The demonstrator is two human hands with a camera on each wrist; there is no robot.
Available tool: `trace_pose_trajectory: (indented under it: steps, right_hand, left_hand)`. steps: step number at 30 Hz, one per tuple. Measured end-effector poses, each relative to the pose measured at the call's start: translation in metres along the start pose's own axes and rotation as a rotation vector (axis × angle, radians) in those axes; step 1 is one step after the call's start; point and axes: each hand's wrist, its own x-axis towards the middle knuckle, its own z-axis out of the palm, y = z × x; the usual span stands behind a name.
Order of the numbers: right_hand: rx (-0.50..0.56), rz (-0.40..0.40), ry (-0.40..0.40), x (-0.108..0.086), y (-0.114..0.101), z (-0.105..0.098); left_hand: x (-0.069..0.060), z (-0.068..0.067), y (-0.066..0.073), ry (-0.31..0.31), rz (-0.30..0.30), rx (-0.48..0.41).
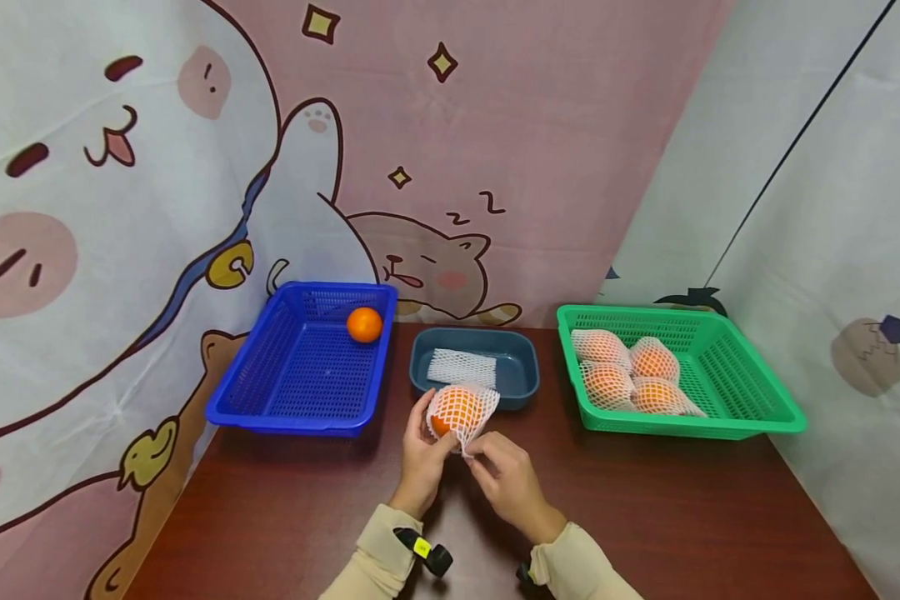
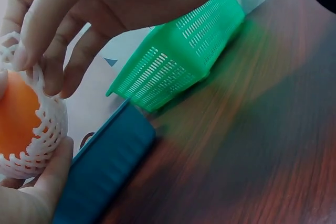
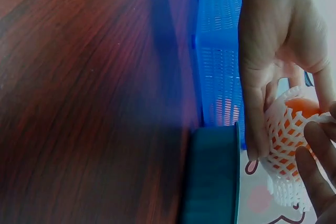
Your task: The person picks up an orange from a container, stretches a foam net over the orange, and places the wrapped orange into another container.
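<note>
My left hand grips an orange from the left side, fingers and thumb around it. A white foam net sleeve covers most of the fruit; a bare orange patch shows in both wrist views. The thumb and fingertips of my right hand pinch the sleeve's edge at the near side. In the right wrist view, the sleeve stretches around the fruit between both hands. Just behind the hands is a dark teal tray with flat white foam sleeves in it.
A blue basket at the left holds one bare orange. The green basket at the right contains several net-wrapped oranges. All stand on a dark reddish wooden table before a cartoon-printed cloth.
</note>
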Motion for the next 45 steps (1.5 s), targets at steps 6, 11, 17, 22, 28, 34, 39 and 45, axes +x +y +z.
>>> trace_pose_trajectory:
  steps: [6,11,17,22,28,34,39,45]
  right_hand:
    - [0.030,0.068,-0.107,-0.002,-0.001,-0.006]
    - [0.127,0.108,-0.030,0.009,-0.008,-0.027]
    - [0.092,0.228,0.005,0.045,-0.019,-0.059]
    - [0.322,0.464,-0.305,0.044,0.002,-0.065]
    - [0.498,0.584,-0.467,0.019,0.030,-0.053]
    - [0.435,0.610,-0.339,0.009,0.034,-0.045]
    - [0.250,0.599,-0.278,0.005,0.032,-0.037]
    - [-0.007,0.476,-0.354,0.010,0.027,-0.038]
  left_hand:
    - [0.002,-0.007,0.001,-0.064,0.049,0.111]
    - [0.006,-0.016,0.006,-0.200,0.030,0.163]
    - [0.009,-0.025,0.017,-0.366,-0.038,0.180]
    - [0.007,-0.027,0.022,-0.498,-0.100,0.155]
    - [0.005,-0.027,0.017,-0.550,-0.091,0.192]
    - [0.001,-0.028,0.011,-0.469,-0.235,0.040]
    - [-0.001,-0.024,0.010,-0.420,-0.265,-0.049]
    - [0.001,-0.020,0.009,-0.423,-0.115,0.162]
